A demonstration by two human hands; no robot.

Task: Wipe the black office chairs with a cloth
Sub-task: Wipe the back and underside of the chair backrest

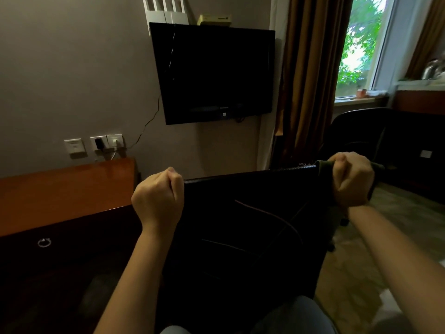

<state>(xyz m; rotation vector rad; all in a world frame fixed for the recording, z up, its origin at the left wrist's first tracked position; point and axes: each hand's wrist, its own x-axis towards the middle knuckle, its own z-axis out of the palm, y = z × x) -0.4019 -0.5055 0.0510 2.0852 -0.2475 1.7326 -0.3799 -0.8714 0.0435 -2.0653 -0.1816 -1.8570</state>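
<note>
A black office chair stands right in front of me, its backrest facing me and its top edge running between my hands. My left hand grips the left end of that top edge. My right hand grips the right end, with a dark green cloth wrapped under its fingers over the corner. A second black office chair stands farther back on the right, below the window.
A polished wooden desk with a ring-pull drawer is on the left. A wall-mounted black TV hangs ahead, with wall sockets at lower left. Brown curtains and a window are at right. Patterned floor shows to the right.
</note>
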